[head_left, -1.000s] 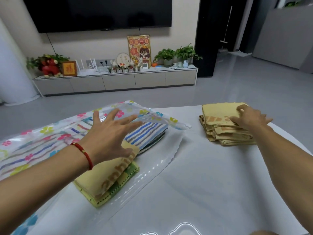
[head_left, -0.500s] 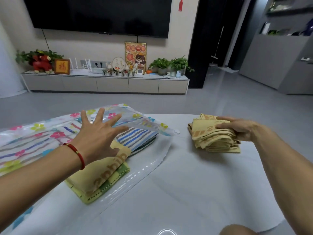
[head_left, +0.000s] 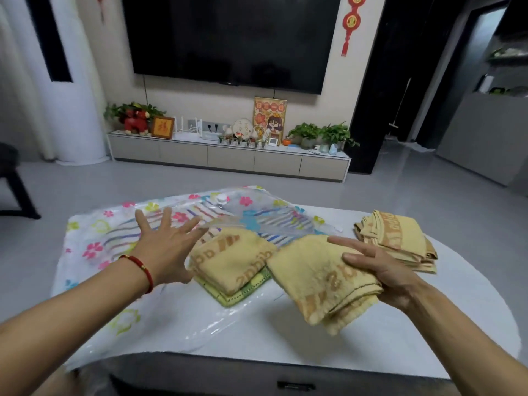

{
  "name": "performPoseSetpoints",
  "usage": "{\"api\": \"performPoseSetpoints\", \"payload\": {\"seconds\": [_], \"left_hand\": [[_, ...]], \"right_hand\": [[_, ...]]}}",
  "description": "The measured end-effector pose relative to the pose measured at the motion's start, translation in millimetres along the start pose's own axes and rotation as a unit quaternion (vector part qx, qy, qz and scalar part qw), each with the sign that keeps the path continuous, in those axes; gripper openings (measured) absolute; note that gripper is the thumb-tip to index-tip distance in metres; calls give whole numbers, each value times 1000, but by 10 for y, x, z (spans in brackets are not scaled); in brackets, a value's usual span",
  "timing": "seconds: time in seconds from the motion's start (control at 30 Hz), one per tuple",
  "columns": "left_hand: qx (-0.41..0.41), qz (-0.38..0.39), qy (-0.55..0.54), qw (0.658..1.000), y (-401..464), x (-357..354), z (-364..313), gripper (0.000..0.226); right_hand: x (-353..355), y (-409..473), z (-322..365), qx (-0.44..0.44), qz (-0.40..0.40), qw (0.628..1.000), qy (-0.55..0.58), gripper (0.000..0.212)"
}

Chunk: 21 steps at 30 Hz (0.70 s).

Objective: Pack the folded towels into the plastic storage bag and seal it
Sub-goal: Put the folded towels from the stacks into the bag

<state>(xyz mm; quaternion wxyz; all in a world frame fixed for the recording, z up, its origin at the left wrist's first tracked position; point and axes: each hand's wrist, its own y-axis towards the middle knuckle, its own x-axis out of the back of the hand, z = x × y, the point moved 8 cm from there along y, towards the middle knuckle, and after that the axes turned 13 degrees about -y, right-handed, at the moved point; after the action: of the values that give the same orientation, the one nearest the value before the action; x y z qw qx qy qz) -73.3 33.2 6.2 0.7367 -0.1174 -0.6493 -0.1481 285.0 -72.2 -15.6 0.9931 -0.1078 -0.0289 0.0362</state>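
Since the earlier frame, right hand (head_left: pixel 383 274) has carried one folded yellow towel (head_left: pixel 323 281) off the remaining stack (head_left: pixel 397 241) toward the storage bag (head_left: pixel 108 238); it pinches the towel. Left hand (head_left: pixel 167 247), fingers spread, lifts the bag's flap. Risk: flap sagging, blocking entry. Bag holds striped towels, with a yellow-green pile (head_left: pixel 231 264) at its mouth.
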Motion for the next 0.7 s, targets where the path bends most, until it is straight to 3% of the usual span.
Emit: {"api": "performPoseSetpoints", "payload": {"seconds": [0.23,0.43,0.5,0.63,0.7], "left_hand": [[-21,-34,78,996,-89,360,203,122],[-34,-53,97,993,-68,712,233,117],[-38,-52,88,994,-51,754,277,117],[-51,-30,81,995,-81,660,308,117],[-56,-32,86,994,-99,595,313,118]], "right_hand": [[-1375,488,29,5,81,995,56,45],[-2499,1209,-37,30,-11,974,223,27],[-2866,1378,-303,-17,-13,962,272,28],[-3388,1376,-958,-116,53,990,60,43],[-3475,1383,-1127,-134,66,988,44,50]]}}
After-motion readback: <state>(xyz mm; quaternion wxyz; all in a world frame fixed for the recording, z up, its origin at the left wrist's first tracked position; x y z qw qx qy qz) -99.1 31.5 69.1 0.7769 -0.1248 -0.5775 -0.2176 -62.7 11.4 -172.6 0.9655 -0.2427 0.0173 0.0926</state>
